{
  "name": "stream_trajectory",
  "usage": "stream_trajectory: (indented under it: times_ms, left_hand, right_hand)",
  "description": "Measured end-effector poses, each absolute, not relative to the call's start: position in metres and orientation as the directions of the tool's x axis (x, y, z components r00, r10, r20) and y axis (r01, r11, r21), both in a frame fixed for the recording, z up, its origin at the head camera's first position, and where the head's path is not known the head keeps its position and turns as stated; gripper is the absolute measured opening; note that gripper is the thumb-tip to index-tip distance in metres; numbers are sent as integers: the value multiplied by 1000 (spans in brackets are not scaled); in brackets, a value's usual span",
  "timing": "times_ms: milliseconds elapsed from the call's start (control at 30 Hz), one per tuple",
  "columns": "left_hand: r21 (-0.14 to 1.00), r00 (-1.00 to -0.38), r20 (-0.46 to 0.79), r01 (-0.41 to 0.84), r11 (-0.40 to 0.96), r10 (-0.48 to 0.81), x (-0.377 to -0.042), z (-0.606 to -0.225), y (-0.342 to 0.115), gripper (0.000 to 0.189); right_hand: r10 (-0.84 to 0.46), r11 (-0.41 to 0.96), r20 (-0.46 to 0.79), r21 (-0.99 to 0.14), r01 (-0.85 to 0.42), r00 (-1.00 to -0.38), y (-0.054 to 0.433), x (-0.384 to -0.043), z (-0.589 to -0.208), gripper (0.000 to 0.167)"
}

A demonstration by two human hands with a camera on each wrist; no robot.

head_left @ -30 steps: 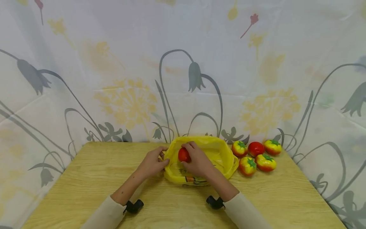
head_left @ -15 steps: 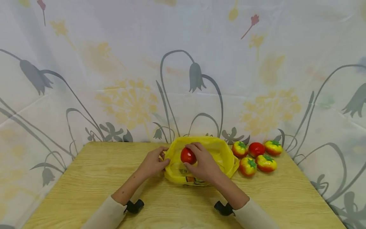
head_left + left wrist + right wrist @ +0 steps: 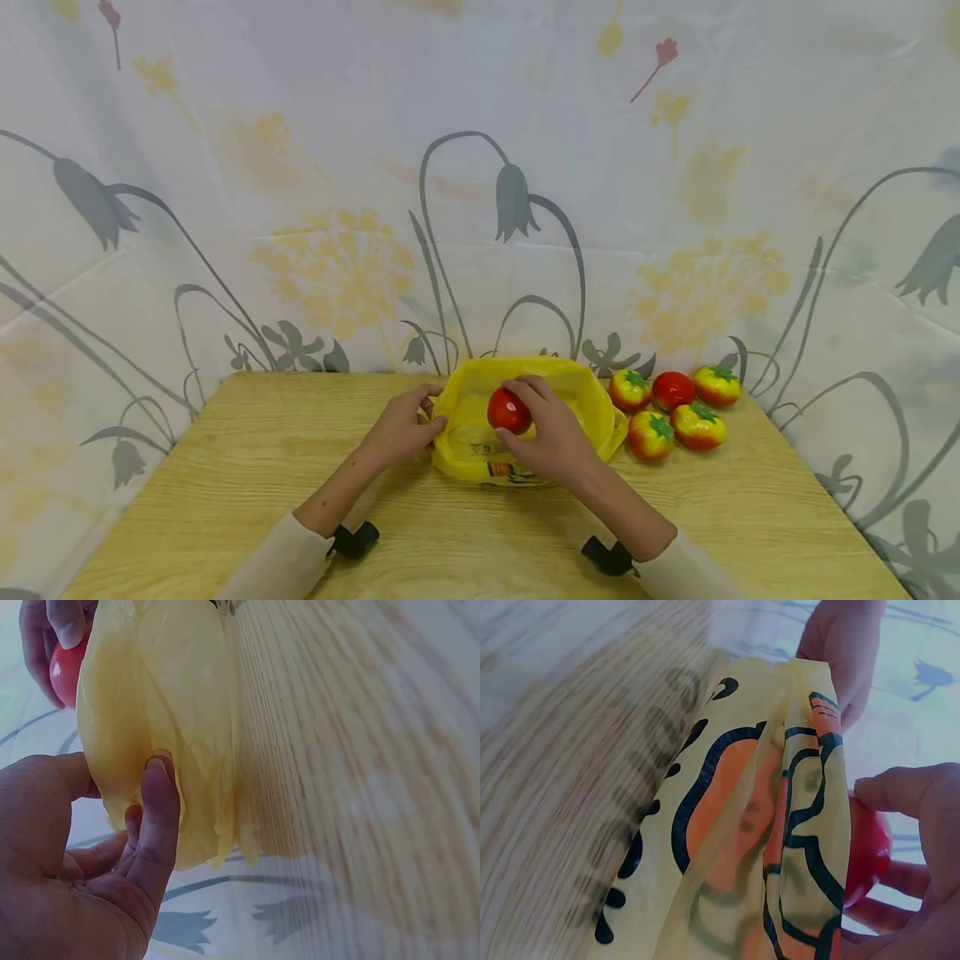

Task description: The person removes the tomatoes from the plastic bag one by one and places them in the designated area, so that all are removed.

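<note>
A yellow plastic bag (image 3: pixel 468 467) with black and orange print stands on the table, its wide mouth facing up. My left hand (image 3: pixel 400 427) pinches the bag's left rim; in the left wrist view the thumb (image 3: pixel 159 799) lies along the outside of the thin film. Over the mouth of the bag, my right hand (image 3: pixel 551 433) holds a shiny red toy tomato (image 3: pixel 507 410) between thumb and fingers. In the right wrist view the bag's wall partly hides this tomato (image 3: pixel 868 851).
Right of the bag lie several more toy tomatoes, yellow-red with green leaf tops, such as the front one (image 3: pixel 650 437), and one showing plain red (image 3: pixel 673 391). The wooden table (image 3: pixel 465 542) ends at a flower-patterned cloth (image 3: pixel 345 167) behind.
My right hand has shifted to the right with the toy tomato, which now shows larger and nearer the middle of the bag's mouth. The left hand stays at the rim.
</note>
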State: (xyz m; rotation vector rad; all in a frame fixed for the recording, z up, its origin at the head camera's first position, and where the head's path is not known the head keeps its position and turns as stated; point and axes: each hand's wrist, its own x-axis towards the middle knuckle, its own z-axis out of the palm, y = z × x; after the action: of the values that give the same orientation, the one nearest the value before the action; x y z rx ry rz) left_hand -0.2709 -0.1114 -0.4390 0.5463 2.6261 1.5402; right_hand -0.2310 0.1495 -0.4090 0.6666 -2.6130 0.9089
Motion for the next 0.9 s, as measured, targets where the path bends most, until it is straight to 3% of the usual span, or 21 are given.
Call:
stream_trajectory:
  times_ms: [900]
  left_hand:
    - [837,-938,122,273,474,324,-271,-441,-111,50]
  right_hand:
    - [-280,707,551,-436,-558,-786,191,-212,-405,61]
